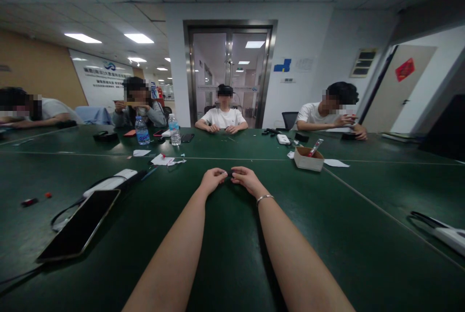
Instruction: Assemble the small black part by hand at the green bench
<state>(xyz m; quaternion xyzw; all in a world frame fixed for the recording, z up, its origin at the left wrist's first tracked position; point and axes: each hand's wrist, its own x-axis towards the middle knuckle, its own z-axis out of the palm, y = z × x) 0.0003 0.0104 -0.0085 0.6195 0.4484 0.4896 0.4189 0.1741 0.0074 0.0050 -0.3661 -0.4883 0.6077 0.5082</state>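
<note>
Both my arms reach over the dark green table (232,234). My left hand (214,179) is closed in a pinch near the middle, its fingertips pointing right. Facing it, my right hand (247,179) has its fingers bent and pressed together, with a metal bracelet (264,198) on the wrist. Between the fingertips of both hands is something small and dark (229,174), too small to name. I cannot make out which hand bears it.
A phone (80,225) lies at the left beside a white device (111,182) with a cable. Ahead are two bottles (142,131), paper scraps (162,159) and a small box (308,159). Several people sit across the table. Another white device (448,234) lies far right.
</note>
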